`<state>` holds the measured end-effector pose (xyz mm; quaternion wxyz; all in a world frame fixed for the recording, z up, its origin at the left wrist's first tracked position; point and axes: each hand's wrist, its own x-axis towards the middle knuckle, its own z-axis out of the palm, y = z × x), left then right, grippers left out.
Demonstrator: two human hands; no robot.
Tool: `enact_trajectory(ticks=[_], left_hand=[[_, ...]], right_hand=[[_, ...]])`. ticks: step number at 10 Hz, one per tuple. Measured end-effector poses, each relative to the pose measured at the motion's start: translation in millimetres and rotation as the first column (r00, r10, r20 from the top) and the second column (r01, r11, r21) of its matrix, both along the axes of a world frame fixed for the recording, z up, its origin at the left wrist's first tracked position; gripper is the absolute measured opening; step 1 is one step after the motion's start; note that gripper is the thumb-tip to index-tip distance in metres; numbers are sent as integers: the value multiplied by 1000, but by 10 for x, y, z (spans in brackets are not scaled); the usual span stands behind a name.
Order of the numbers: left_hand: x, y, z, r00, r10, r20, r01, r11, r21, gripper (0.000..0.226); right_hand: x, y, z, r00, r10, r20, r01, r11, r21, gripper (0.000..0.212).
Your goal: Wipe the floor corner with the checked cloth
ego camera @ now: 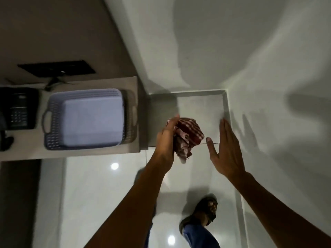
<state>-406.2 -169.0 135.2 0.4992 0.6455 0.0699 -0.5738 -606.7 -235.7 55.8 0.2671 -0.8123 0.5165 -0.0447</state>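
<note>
Checked cloth (188, 135) bunched in left hand (165, 140), right hand (226, 151) flat and empty, no legible writing

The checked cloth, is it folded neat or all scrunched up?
Scrunched up. The checked cloth is a crumpled bunch in the left hand, one end dangling.
</note>
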Motion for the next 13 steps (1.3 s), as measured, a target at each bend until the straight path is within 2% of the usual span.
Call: enact_trajectory(ticks=[1,2,3,4,5,6,7,8,9,10,11,12,13], left_hand=[[478,391,344,997,70,-11,-70,998,-2,54],[1147,736,487,995,29,96,-31,999,25,39],[1887,1064,492,984,58,168,-66,997,41,35],[2598,1454,488,966,99,240,-112,993,41,27],[3296,1780,340,932,118,343,-133,991,20,22],[3745,1880,54,908,87,409,-94,996,-2,20],[3952,1871,-376,876,-12,482,14,1000,0,35],[3960,1880,-927,633,-384,672,352,916,192,49],[3855,1943,-1466,298,-733,611,540,658,526,69],[3786,1975,-1772,126,-774,620,470,597,650,75],[3775,2020,-1852,69,-790,610,443,572,691,75],[3818,1967,-1798,58,-829,556,477,512,714,78],[3855,1959,-1636,67,-752,656,496,596,632,80]], right_hand=[[576,166,371,998,50,39,-49,998,-30,82],[1296,408,530,996,54,77,-53,998,-22,81],[1948,704,552,992,80,94,-78,997,-20,79],[2569,1080,551,995,76,56,-81,994,78,77],[3169,1443,535,987,103,127,-120,984,134,79],[3584,1690,384,974,175,146,-192,974,116,75],[3866,1837,109,983,141,115,-152,984,92,72],[4062,1774,-227,983,170,75,-175,982,71,75],[4160,1590,-634,960,278,-33,-274,957,92,77],[4209,1483,-951,944,300,-139,-284,951,120,82],[4202,1517,-1089,907,340,-247,-323,940,108,84],[4256,1511,-1020,918,304,-255,-277,951,139,84],[4277,1590,-877,976,204,-81,-197,976,89,80]])
